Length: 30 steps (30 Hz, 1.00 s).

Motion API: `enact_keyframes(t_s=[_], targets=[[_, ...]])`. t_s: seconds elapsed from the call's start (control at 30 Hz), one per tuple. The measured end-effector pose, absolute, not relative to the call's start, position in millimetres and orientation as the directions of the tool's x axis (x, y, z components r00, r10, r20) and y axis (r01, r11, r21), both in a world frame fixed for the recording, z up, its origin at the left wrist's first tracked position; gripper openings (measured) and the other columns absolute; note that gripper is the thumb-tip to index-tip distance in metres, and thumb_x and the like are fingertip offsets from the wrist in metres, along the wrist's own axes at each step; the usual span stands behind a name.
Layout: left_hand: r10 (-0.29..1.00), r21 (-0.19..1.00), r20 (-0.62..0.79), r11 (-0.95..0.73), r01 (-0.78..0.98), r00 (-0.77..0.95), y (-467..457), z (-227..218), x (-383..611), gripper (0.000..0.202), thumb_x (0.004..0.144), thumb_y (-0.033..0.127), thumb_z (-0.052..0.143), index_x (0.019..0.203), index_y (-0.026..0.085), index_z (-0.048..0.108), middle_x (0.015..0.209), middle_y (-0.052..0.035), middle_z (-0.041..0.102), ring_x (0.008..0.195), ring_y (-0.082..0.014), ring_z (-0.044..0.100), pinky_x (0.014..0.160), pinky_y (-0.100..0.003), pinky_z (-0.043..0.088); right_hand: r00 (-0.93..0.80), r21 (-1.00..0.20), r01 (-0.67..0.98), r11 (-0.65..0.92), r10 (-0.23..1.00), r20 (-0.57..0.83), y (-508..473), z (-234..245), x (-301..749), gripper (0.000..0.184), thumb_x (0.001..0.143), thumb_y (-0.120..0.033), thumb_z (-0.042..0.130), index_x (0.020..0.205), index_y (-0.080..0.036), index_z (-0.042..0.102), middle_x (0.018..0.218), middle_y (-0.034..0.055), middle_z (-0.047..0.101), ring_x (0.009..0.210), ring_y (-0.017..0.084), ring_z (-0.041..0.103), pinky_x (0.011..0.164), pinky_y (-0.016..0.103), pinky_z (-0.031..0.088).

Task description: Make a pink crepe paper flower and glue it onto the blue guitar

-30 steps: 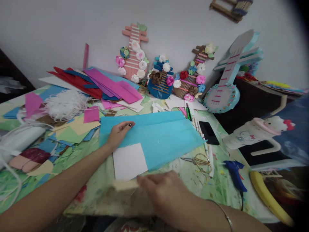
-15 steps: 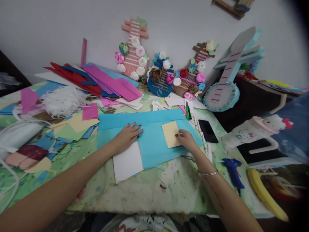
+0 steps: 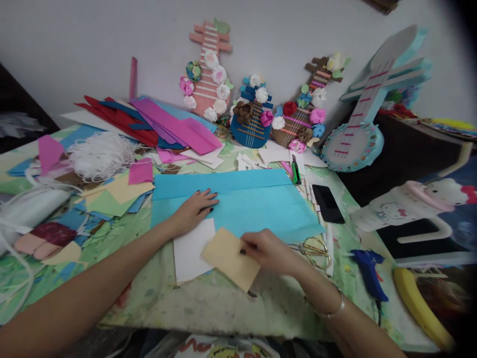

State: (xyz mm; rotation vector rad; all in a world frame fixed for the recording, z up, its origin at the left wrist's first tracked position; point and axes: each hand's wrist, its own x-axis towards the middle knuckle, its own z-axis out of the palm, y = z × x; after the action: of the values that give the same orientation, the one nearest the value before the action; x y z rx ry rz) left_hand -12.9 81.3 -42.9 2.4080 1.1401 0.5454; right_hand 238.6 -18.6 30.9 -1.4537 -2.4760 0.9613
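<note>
My left hand (image 3: 194, 211) lies flat, fingers spread, on a wide sheet of blue crepe paper (image 3: 257, 209) with a folded strip along its far edge. A white sheet of paper (image 3: 192, 253) sits just below that hand, partly over the blue sheet. Between the thumb and fingers of my right hand (image 3: 266, 251) is a small pale yellow piece of paper (image 3: 231, 256), tilted over the near edge of the blue sheet and overlapping the white one. Gold-handled scissors (image 3: 316, 252) lie to the right of my right wrist, their blades partly hidden.
Paper scraps (image 3: 115, 194) and a tangle of white string (image 3: 102, 155) cover the left side. Several decorated paper lutes (image 3: 251, 122) lean on the wall. A green cutter (image 3: 295, 170), phone (image 3: 328, 204), tumbler (image 3: 400, 206), blue glue gun (image 3: 368, 273) and banana (image 3: 419, 308) are to the right.
My right hand has carried the yellow paper left and toward me, off the blue sheet's middle. The scissors' handles now show. My left hand stays in place.
</note>
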Motion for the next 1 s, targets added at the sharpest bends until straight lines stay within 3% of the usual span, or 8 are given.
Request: enact_keyframes(t_s=[0.1, 0.2, 0.4, 0.6, 0.7, 0.83, 0.9, 1.0], targets=[[0.817, 0.603, 0.194, -0.536, 0.591, 0.543, 84, -42, -16, 0.042, 0.088, 0.037, 0.046, 0.122, 0.019, 0.063, 0.137, -0.0092, 0.056, 0.137, -0.0274, 0.04, 0.114, -0.051, 0.027, -0.668, -0.628, 0.644, 0.437, 0.721, -0.183, -37, 46, 233, 0.018, 0.083, -0.01, 0.048, 0.073, -0.017, 0.061, 0.065, -0.0003, 0.062, 0.057, 0.009, 0.047, 0.054, 0.02, 0.026], [0.8, 0.59, 0.24, -0.57, 0.572, 0.549, 89, -36, -12, 0.041, 0.088, 0.036, 0.047, 0.12, 0.018, 0.065, 0.133, -0.0106, 0.06, 0.134, -0.0277, 0.044, 0.111, -0.047, 0.034, -0.481, -0.604, 0.721, 0.341, 0.873, -0.083, -36, 54, 247, 0.021, 0.087, -0.015, 0.045, 0.077, -0.017, 0.063, 0.064, -0.0003, 0.061, 0.056, 0.01, 0.049, 0.054, 0.021, 0.028], [0.497, 0.393, 0.108, -0.817, 0.423, 0.861, 112, -23, 20, 0.041, 0.097, 0.032, 0.039, 0.137, 0.029, 0.05, 0.15, -0.0048, 0.042, 0.147, -0.0253, 0.018, 0.116, -0.054, 0.007, -0.2, -0.46, 0.845, 0.274, 0.959, 0.202, -19, 41, 283, 0.025, 0.088, -0.027, 0.048, 0.076, -0.017, 0.067, 0.067, 0.0036, 0.065, 0.06, 0.015, 0.055, 0.057, 0.026, 0.037], [0.545, 0.34, 0.033, -0.795, 0.503, 0.838, 139, -32, 40, 0.046, 0.1, 0.034, 0.032, 0.145, 0.029, 0.037, 0.155, -0.0045, 0.031, 0.147, -0.0281, 0.016, 0.115, -0.057, 0.009, -0.065, -0.463, 0.836, 0.295, 0.89, 0.451, -19, 38, 294, 0.024, 0.089, -0.029, 0.051, 0.09, -0.019, 0.073, 0.086, 0.0089, 0.071, 0.08, 0.022, 0.062, 0.071, 0.034, 0.047], [0.567, 0.331, 0.044, -0.785, 0.523, 0.823, 142, -34, 41, 0.046, 0.099, 0.034, 0.033, 0.144, 0.027, 0.04, 0.154, -0.0058, 0.034, 0.146, -0.0302, 0.016, 0.113, -0.06, 0.01, 0.044, -0.62, 0.751, 0.228, 0.919, 0.391, -12, 40, 293, 0.023, 0.085, -0.034, 0.057, 0.088, -0.018, 0.073, 0.081, 0.0079, 0.069, 0.069, 0.018, 0.06, 0.065, 0.032, 0.046], [0.557, 0.349, 0.15, -0.803, 0.484, 0.817, 140, -32, 36, 0.041, 0.099, 0.026, 0.033, 0.136, 0.024, 0.05, 0.149, -0.0069, 0.042, 0.145, -0.0298, 0.021, 0.114, -0.059, 0.013, 0.114, -0.917, 0.394, 0.063, 0.987, 0.116, 12, 32, 283, 0.028, 0.072, -0.04, 0.067, 0.086, -0.016, 0.068, 0.071, 0.0048, 0.068, 0.062, 0.016, 0.058, 0.059, 0.029, 0.045], [0.579, 0.358, 0.238, -0.799, 0.484, 0.78, 137, -30, 30, 0.039, 0.096, 0.022, 0.036, 0.128, 0.02, 0.058, 0.142, -0.0094, 0.052, 0.143, -0.0302, 0.028, 0.114, -0.057, 0.019, 0.097, -0.956, 0.293, -0.026, 0.995, 0.002, 25, 21, 276, 0.033, 0.063, -0.04, 0.071, 0.084, -0.015, 0.065, 0.064, 0.0023, 0.065, 0.058, 0.015, 0.056, 0.054, 0.026, 0.042], [0.629, 0.385, 0.368, -0.774, 0.503, 0.685, 131, -28, 20, 0.035, 0.09, 0.015, 0.042, 0.116, 0.015, 0.066, 0.126, -0.0124, 0.065, 0.132, -0.029, 0.046, 0.108, -0.05, 0.036, 0.076, -0.929, 0.347, -0.132, 0.991, -0.112, 36, 1, 268, 0.035, 0.06, -0.041, 0.071, 0.081, -0.016, 0.061, 0.06, 0.0006, 0.062, 0.053, 0.013, 0.053, 0.051, 0.024, 0.037]])
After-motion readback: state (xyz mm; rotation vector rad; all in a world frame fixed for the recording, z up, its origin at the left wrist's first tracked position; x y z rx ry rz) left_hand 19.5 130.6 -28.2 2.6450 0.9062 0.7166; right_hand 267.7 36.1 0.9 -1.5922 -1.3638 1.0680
